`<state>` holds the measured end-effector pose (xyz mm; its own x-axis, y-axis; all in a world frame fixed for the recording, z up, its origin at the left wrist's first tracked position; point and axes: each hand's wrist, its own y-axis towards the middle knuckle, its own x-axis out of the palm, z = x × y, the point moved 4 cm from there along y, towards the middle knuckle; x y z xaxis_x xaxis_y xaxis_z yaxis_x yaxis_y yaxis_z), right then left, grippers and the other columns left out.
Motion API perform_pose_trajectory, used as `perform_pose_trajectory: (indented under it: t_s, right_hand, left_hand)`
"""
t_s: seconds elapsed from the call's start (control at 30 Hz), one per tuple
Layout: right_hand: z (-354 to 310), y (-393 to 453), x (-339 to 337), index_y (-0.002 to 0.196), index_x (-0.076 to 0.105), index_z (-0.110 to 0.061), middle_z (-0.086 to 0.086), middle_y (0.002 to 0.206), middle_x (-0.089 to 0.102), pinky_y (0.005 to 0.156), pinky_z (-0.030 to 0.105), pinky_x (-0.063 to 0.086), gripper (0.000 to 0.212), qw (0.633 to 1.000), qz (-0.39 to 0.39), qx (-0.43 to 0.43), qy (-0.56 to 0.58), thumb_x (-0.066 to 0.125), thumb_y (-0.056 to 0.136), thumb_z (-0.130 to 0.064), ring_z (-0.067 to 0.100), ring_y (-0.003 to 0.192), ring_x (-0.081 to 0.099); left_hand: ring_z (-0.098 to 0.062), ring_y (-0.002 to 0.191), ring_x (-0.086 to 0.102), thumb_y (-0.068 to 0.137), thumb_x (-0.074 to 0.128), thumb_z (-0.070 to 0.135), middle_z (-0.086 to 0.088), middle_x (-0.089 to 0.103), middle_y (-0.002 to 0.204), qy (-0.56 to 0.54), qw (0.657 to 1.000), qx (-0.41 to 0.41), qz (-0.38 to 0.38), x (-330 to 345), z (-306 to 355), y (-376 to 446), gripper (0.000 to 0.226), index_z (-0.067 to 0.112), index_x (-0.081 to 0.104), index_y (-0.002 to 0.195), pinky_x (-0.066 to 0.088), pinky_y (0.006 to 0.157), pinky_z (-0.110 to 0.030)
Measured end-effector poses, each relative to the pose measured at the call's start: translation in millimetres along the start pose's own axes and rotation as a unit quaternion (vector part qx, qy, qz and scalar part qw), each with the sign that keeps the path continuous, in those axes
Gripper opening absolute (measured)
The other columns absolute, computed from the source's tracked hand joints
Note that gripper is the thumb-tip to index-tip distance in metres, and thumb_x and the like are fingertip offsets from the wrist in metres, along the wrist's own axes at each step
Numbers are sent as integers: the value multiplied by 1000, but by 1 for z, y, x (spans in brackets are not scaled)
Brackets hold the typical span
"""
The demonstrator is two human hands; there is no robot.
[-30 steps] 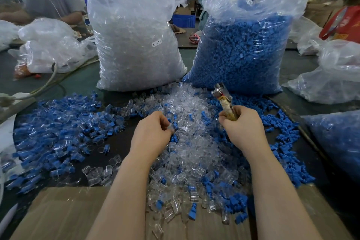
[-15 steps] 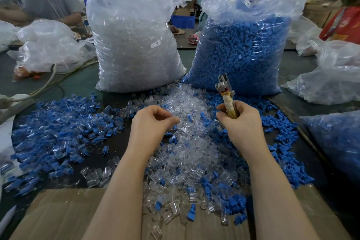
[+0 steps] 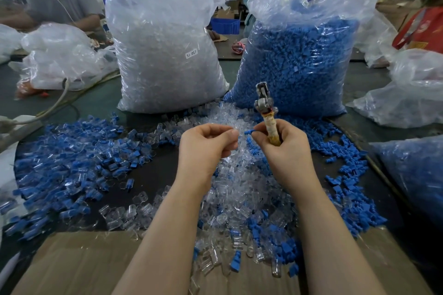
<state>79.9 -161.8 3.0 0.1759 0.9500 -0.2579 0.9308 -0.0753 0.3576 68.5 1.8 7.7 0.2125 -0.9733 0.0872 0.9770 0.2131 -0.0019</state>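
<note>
Head cam: left hand (image 3: 206, 145) pinches clear cap (image 3: 236, 132), right hand (image 3: 284, 151) grips tool (image 3: 265, 105) + pinches blue plug (image 3: 249, 131); not joined yet. Joined pile (image 3: 72, 151) on left, bags (image 3: 294, 60) full, so lots left.

White sticker (image 3: 191, 53) on clear-parts bag (image 3: 167, 60) reads "SJ 017".

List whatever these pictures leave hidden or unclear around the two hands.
Head view, all three:
The left hand: curled fingers and the clear pile behind mask whether it pinches a clear piece.
The tool: lower handle hidden inside the right hand.
The far-right blue bag: cut off by the frame edge.
</note>
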Motion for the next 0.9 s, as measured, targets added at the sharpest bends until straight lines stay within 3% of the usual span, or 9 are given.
perform_pose_trajectory:
  t_s: [0.27, 0.57, 0.9]
  right_hand:
    - [-4, -1, 1, 78, 60, -20, -14, 54, 49, 49, 15, 33, 18, 1000, 6, -2, 0, 69, 91, -29, 3, 50, 38]
    - [-10, -3, 4, 85, 61, -13, -6, 62, 54, 57, 34, 41, 20, 998, 22, -23, -52, 67, 91, -31, 8, 56, 44]
    - [-8, -1, 7, 81, 62, -23, -13, 58, 57, 47, 21, 33, 12, 999, 11, -19, -50, 67, 92, -24, 5, 52, 45]
  left_hand:
    - [-12, 66, 71, 80, 78, 7, -6, 74, 71, -64, 997, -40, 6, 7, -1, -2, 5, 10, 74, 82, 53, 58, -18]
    - [-17, 74, 75, 82, 76, 5, -9, 76, 75, -51, 999, -4, 1, 10, 4, -6, 5, 9, 75, 84, 57, 63, -22]
    - [-15, 71, 73, 78, 80, 9, 1, 74, 69, 66, 992, 101, 45, 13, 9, -9, 17, 24, 76, 74, 61, 69, -32]
